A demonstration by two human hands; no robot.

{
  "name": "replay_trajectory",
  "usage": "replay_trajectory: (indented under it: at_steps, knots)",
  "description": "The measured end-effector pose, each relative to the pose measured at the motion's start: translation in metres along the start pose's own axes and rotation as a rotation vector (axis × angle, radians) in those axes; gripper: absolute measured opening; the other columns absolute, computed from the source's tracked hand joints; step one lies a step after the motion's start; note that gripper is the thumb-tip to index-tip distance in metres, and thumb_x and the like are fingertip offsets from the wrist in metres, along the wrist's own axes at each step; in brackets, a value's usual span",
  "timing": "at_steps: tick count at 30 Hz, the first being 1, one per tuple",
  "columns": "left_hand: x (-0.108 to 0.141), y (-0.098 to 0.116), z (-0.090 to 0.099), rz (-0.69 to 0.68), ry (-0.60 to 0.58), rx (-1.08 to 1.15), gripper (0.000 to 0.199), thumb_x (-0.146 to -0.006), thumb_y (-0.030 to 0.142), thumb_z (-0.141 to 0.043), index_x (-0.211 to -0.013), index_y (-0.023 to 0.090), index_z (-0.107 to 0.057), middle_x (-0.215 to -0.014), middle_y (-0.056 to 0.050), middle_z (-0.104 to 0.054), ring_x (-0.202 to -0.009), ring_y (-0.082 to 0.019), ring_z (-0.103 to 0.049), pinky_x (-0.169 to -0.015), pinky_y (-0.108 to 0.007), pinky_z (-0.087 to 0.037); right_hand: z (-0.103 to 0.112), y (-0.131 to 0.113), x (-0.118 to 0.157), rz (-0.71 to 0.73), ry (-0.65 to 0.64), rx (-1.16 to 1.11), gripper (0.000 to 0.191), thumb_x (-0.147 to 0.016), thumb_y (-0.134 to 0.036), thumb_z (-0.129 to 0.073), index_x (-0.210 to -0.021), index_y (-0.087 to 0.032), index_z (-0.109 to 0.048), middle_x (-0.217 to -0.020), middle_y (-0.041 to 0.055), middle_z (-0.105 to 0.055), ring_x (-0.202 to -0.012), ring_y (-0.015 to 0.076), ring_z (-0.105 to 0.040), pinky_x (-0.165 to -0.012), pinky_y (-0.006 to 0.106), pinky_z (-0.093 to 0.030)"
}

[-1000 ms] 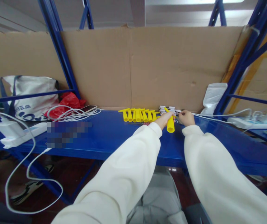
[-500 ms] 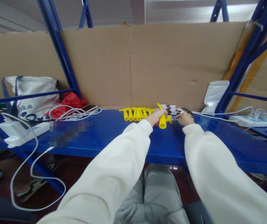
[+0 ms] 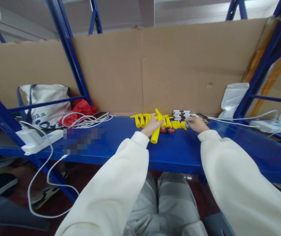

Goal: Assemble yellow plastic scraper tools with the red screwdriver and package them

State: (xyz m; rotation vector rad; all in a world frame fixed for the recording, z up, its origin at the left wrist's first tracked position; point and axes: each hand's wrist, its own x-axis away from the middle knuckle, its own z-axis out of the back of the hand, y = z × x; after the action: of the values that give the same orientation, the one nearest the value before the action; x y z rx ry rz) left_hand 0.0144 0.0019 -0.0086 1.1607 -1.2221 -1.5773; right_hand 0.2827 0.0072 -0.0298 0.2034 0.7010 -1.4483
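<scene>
Two white sleeves (image 3: 111,177) are stretching forward above a pair of grey-trousered legs (image 3: 172,203), crossing the front edge of a blue surface (image 3: 175,150). Off to the left, a white power strip (image 3: 46,141) is lying near that edge. Over the middle, the left hand (image 3: 152,124) is gripping a yellow T-shaped piece (image 3: 155,136), whose round tube end is pointing back toward the person. Just to its right, a red-and-black object (image 3: 168,130) is lying on the surface. Farther right, the right hand (image 3: 196,124) is bending its fingers beside some small grey parts (image 3: 187,125); whether it is holding one, I cannot tell. Small yellow pieces (image 3: 177,124) are overlapping in a row left of those parts. More yellow T-shaped pieces (image 3: 138,122) are lining up behind the left hand, which is partly covering them. Black-and-white items (image 3: 181,114) are sitting stacked beyond the small yellow pieces. Brown cardboard (image 3: 179,72) is standing at the back.
</scene>
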Motion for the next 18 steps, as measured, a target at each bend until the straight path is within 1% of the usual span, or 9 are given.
replay_trajectory:
  at_steps: [3, 6, 8, 10, 12, 18]
  knots:
    - [0.002, -0.005, 0.0, -0.071, -0.05, -0.152, 0.064, -0.083, 0.007, -0.059, -0.142, 0.017, -0.036, -0.097, -0.007, -0.07, -0.062, -0.013, -0.064, -0.073, -0.035, -0.06, 0.001, -0.016, -0.001, 0.062, 0.013, -0.142, 0.03, -0.083, -0.018, -0.057, -0.097, -0.019, -0.084, -0.105, 0.0101, -0.079, -0.105, 0.0275, -0.072, -0.1, 0.039, -0.054]
    - [0.004, -0.007, 0.001, -0.202, -0.078, -0.318, 0.068, -0.077, 0.003, -0.061, -0.141, 0.019, -0.045, -0.104, -0.007, -0.072, -0.08, -0.018, -0.07, -0.089, -0.039, -0.059, 0.001, -0.031, 0.001, 0.128, 0.047, -0.277, 0.023, -0.084, -0.024, -0.059, -0.087, -0.019, -0.082, -0.098, 0.0095, -0.08, -0.098, 0.0275, -0.073, -0.096, 0.041, -0.056]
    - [0.006, -0.005, 0.003, -0.311, -0.081, -0.41, 0.068, -0.073, -0.001, -0.059, -0.138, 0.02, -0.052, -0.116, -0.008, -0.072, -0.098, -0.021, -0.07, -0.1, -0.041, -0.054, 0.001, -0.038, 0.002, 0.131, 0.062, -0.343, 0.022, -0.085, -0.027, -0.061, -0.083, -0.019, -0.081, -0.094, 0.0095, -0.08, -0.094, 0.0271, -0.073, -0.093, 0.041, -0.056]
    - [0.009, -0.002, 0.005, -0.414, -0.086, -0.475, 0.067, -0.071, -0.004, -0.056, -0.133, 0.019, -0.059, -0.131, -0.01, -0.069, -0.119, -0.024, -0.065, -0.111, -0.042, -0.047, 0.001, -0.043, 0.003, 0.114, 0.069, -0.391, 0.021, -0.085, -0.029, -0.061, -0.082, -0.019, -0.08, -0.093, 0.0091, -0.08, -0.093, 0.0267, -0.073, -0.092, 0.041, -0.056]
    - [0.011, 0.0, 0.007, -0.463, -0.096, -0.518, 0.067, -0.07, -0.005, -0.054, -0.131, 0.019, -0.062, -0.138, -0.009, -0.066, -0.131, -0.026, -0.059, -0.117, -0.041, -0.041, 0.001, -0.045, 0.004, 0.094, 0.072, -0.421, 0.021, -0.084, -0.029, -0.061, -0.081, -0.019, -0.079, -0.092, 0.0086, -0.08, -0.093, 0.0265, -0.073, -0.092, 0.041, -0.056]
    - [0.009, -0.002, 0.006, -0.449, -0.116, -0.563, 0.07, -0.071, -0.003, -0.054, -0.137, 0.018, -0.062, -0.136, -0.009, -0.068, -0.129, -0.027, -0.061, -0.116, -0.042, -0.043, 0.0, -0.044, 0.004, 0.084, 0.043, -0.425, 0.021, -0.082, -0.03, -0.061, -0.08, -0.019, -0.079, -0.089, 0.0076, -0.079, -0.091, 0.0266, -0.073, -0.09, 0.042, -0.057]
